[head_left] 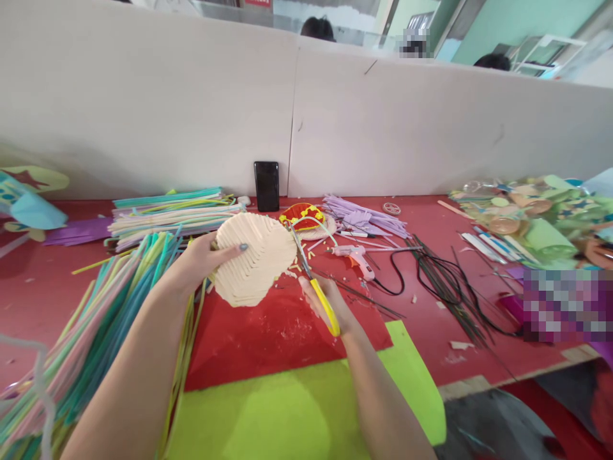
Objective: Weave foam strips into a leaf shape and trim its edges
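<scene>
A: Cream disc (253,265) pinched in your left hand (204,259), yellow scissors (325,308) gripped in your right hand (339,303): you seem to be trimming the rim.

B: You hold it over the red sheet (287,338), between the near and far edges of the worktop (426,326). Your next snip probably calls for turning it.

A: And direction?

B: Your scissors point towards the far edge, leaning left, their long axis running that way; your disc is roundish, without a clear long axis.
</scene>
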The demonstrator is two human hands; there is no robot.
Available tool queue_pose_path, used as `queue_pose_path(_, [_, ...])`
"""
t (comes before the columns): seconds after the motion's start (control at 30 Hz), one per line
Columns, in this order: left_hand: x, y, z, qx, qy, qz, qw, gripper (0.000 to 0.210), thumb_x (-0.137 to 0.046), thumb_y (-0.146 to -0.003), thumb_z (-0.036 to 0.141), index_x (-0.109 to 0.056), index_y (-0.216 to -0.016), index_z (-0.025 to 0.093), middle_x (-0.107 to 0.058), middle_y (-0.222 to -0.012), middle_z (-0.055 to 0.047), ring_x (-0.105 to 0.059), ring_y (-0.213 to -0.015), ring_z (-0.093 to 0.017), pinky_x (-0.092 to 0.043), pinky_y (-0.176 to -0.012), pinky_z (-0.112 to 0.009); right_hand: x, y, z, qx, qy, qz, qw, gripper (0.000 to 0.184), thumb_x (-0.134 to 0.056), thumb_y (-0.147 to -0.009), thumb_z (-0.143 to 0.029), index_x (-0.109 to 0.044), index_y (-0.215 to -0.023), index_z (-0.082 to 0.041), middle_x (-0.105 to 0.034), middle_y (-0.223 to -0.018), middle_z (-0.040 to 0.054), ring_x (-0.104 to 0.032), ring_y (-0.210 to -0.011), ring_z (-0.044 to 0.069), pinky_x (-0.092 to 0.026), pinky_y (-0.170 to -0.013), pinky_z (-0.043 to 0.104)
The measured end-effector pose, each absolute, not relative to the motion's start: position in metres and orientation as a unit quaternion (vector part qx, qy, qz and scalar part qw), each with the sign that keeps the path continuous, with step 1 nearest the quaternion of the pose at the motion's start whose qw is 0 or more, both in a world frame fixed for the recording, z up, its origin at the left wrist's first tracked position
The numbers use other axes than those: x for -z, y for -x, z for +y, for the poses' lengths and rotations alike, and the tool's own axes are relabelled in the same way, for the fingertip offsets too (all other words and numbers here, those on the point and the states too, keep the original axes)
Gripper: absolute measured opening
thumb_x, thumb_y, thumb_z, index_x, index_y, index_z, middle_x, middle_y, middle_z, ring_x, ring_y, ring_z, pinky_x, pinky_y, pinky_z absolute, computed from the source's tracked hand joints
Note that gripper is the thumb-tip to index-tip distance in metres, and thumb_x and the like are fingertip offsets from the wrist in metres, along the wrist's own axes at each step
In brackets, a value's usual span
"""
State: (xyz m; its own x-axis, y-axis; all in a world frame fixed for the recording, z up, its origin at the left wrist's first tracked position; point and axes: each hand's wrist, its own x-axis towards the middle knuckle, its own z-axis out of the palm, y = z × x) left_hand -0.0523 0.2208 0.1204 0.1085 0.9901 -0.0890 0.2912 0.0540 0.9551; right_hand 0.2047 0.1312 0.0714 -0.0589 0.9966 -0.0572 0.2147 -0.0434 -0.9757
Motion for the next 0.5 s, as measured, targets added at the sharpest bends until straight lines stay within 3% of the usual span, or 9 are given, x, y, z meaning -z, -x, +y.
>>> queue_pose_path(0.3, [-0.1292, 0.0564, 0.2184, -0.359, -0.607, 0.568, 0.424, 0.051, -0.077, -0.062, 0.056, -0.070, -0.092, 0.015, -0.075, -0.092, -0.009, -0.071, -0.079, -0.026, -0.058, -0.064, -0.031, -0.0689, -0.2085, 0.1309, -0.484, 0.503, -0.609, 0.377, 0.041, -0.042, -0.092, -0.060, -0.055, -0.088, -0.021, -0.044, -0.066, -0.0022, -0.041, -0.060, 0.012, -0.035, -0.054, 0.025])
queue_pose_path(0.5, [-0.1263, 0.0573, 0.2191, -0.357, -0.608, 0.567, 0.426, 0.052, -0.077, -0.062, 0.056, -0.070, -0.095, 0.016, -0.076, -0.093, -0.009, -0.072, -0.079, -0.027, -0.058, -0.064, -0.033, -0.0642, -0.2083, 0.1314, -0.470, 0.512, -0.609, 0.381, 0.042, -0.046, -0.089, -0.062, -0.057, -0.086, -0.022, -0.044, -0.066, -0.0022, -0.041, -0.062, 0.013, -0.036, -0.056, 0.025])
